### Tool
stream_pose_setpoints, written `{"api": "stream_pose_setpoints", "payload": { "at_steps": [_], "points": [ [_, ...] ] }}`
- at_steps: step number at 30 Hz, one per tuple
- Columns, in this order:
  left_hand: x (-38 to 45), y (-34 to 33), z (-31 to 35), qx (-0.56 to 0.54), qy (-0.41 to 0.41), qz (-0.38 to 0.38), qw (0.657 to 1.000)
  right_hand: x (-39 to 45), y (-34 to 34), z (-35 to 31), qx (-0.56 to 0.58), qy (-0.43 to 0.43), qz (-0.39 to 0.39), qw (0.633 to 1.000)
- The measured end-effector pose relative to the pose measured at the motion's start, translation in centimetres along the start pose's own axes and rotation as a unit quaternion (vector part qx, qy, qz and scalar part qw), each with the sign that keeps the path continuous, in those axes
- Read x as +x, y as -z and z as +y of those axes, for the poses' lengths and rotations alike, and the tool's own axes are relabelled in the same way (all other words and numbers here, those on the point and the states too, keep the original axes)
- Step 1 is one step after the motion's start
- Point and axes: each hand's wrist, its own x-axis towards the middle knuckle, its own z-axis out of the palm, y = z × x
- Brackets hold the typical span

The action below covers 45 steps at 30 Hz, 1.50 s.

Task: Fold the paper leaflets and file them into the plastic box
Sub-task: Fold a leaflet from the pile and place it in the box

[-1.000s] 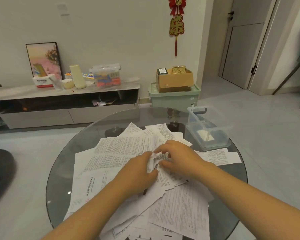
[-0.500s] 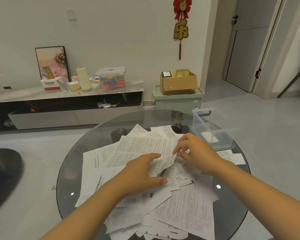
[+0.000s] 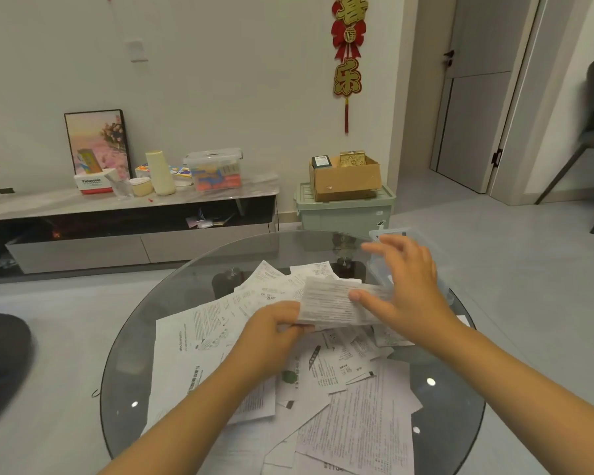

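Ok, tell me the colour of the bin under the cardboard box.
The bin is pale green, seen in the head view.

Leaflets: white, black print in dense lines. Lifted leaflet: white, grey-black text. Table: grey-tinted clear glass. Plastic box: colourless, transparent. Storage bin: pale green. Cardboard box: brown. Wall ornament: red with gold characters.
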Motion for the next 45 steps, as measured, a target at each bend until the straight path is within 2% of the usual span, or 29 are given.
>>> {"api": "stream_pose_setpoints", "payload": {
  "at_steps": [2, 5, 7, 11, 15, 22, 26, 29, 31, 34, 38, 42, 45],
  "points": [
    [0.2, 1.0, 0.1, -0.01, -0.011, 0.027, 1.0, 0.2, 0.4, -0.2, 0.06, -0.072, -0.034, 0.995],
    [0.1, 2.6, -0.2, -0.027, 0.007, 0.038, 0.999, 0.4, 0.4, -0.5, 0.207, -0.171, -0.105, 0.958],
    [0.1, 3.5, -0.6, -0.049, 0.025, 0.045, 0.997, 0.5, 0.2, -0.5, 0.242, -0.209, -0.137, 0.938],
    [-0.3, 4.9, -1.0, -0.065, 0.065, 0.052, 0.994, 1.0, -0.4, -0.3, 0.294, -0.218, -0.168, 0.915],
    [-1.2, 5.9, -1.3, -0.067, 0.122, -0.022, 0.99, 1.1, -0.8, -0.7, 0.337, -0.224, -0.184, 0.896],
    [-1.9, 4.6, -2.9, -0.035, 0.227, 0.078, 0.97, 0.6, -3.9, -2.2, 0.305, -0.256, -0.182, 0.899],
    [-1.9, 3.3, -3.7, 0.07, 0.189, 0.085, 0.976, 0.4, -4.9, -2.7, 0.135, -0.215, -0.262, 0.931],
    [-1.4, 2.9, -4.6, 0.161, 0.18, 0.068, 0.968, 0.0, -5.6, -2.8, 0.016, -0.148, -0.278, 0.949],
    [-1.3, 2.8, -4.4, 0.241, 0.142, 0.066, 0.958, -0.1, -5.9, -2.7, -0.037, -0.116, -0.284, 0.951],
    [-1.4, 2.4, -3.2, 0.289, 0.044, 0.018, 0.956, 0.3, -5.5, -2.5, -0.018, -0.121, -0.286, 0.95],
    [-1.9, 1.7, -2.5, 0.314, 0.019, -0.08, 0.946, 0.5, -4.6, -2.0, -0.022, -0.129, -0.307, 0.943],
    [-1.6, 1.7, -2.8, 0.384, 0.003, -0.063, 0.921, 0.4, -4.0, -1.9, 0.028, -0.169, -0.302, 0.938],
    [-1.3, 1.7, -2.6, 0.393, -0.006, -0.054, 0.918, 0.4, -3.1, -1.7, 0.095, -0.196, -0.312, 0.925]
  ]
}}
